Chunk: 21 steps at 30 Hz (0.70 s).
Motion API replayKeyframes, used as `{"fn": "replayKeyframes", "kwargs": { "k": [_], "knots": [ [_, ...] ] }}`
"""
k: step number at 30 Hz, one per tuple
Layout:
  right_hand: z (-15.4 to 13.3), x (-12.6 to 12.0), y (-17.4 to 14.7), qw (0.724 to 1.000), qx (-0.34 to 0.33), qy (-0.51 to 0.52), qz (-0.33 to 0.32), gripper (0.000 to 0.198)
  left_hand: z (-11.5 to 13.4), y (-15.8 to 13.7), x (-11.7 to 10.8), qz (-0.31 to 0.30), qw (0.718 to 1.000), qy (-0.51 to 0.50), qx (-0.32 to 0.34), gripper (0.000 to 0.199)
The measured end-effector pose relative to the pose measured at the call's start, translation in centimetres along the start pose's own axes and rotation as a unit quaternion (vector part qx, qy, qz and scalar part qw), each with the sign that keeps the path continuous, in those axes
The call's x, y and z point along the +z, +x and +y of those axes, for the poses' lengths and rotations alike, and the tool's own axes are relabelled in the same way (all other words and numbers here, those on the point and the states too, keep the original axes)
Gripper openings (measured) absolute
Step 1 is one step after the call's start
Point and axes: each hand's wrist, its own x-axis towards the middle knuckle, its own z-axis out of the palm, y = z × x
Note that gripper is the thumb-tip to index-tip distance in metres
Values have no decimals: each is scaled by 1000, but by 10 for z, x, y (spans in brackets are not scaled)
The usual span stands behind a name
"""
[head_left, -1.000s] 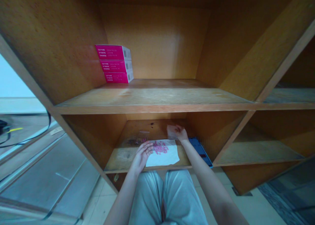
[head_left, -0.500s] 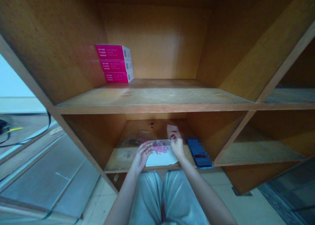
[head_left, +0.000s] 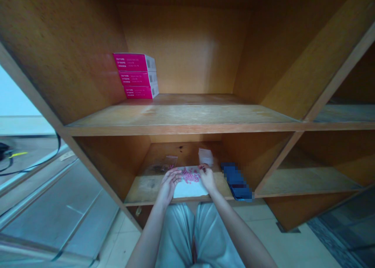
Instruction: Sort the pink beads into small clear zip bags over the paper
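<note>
Small round pink pieces that look like pills (head_left: 191, 176) lie in a loose pile on a white sheet of paper (head_left: 189, 190) on the lower shelf. My left hand (head_left: 170, 182) rests at the paper's left edge, its fingers stretched out beside the pile. At the pile's right side is my right hand (head_left: 208, 178), with fingers bent and drawn together; whatever they pinch is too small to make out. Just beyond it lies a small clear plastic bag (head_left: 206, 157). Another small bag (head_left: 170, 161) with a few pink pieces sits behind my left hand.
A blue phone-like object (head_left: 236, 182), partly pixelated, lies to the right of the paper. Three pink boxes (head_left: 136, 76) are stacked on the upper shelf (head_left: 187, 115), whose front edge overhangs my work. Side panels (head_left: 258, 158) bound the lower compartment.
My right hand has come back from the small clear bag, toward me and slightly left, to the pile's right edge. The bag now lies uncovered. My left hand stays put.
</note>
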Motion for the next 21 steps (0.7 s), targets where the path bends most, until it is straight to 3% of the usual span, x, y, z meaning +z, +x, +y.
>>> {"fn": "replayKeyframes", "kwargs": {
  "k": [7, 21],
  "knots": [
    [7, 4, 1, 1000, 18, 9, -9, 17, -3, 0, 1, 0, 998, 52, 20, 17],
    [3, 0, 0, 1000, 10, 2, -19, 18, 0, -3, 3, 11, 998, 59, 23, 16]
  ]
}}
